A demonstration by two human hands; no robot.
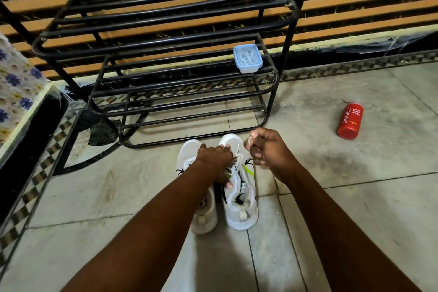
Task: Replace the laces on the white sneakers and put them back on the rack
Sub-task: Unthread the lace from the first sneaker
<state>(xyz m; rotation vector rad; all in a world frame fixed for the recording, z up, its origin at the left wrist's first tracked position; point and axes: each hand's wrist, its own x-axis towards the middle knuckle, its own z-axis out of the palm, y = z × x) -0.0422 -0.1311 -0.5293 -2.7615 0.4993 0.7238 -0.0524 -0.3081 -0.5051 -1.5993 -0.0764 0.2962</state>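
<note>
Sneakers [241, 211] sit on the floor [331, 220] before the rack [289, 38] — my left hand [214, 161] grips one, right hand [265, 152] pinches its lace [247, 142]; lacing looks unfinished, racking remains.

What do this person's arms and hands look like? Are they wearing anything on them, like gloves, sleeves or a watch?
The left arm and the right arm are bare as far as the picture shows them; no sleeve comes into view. The left hand and the right hand are ungloved. No watch, bracelet or ring shows on the wrists or fingers that can be seen.
</note>
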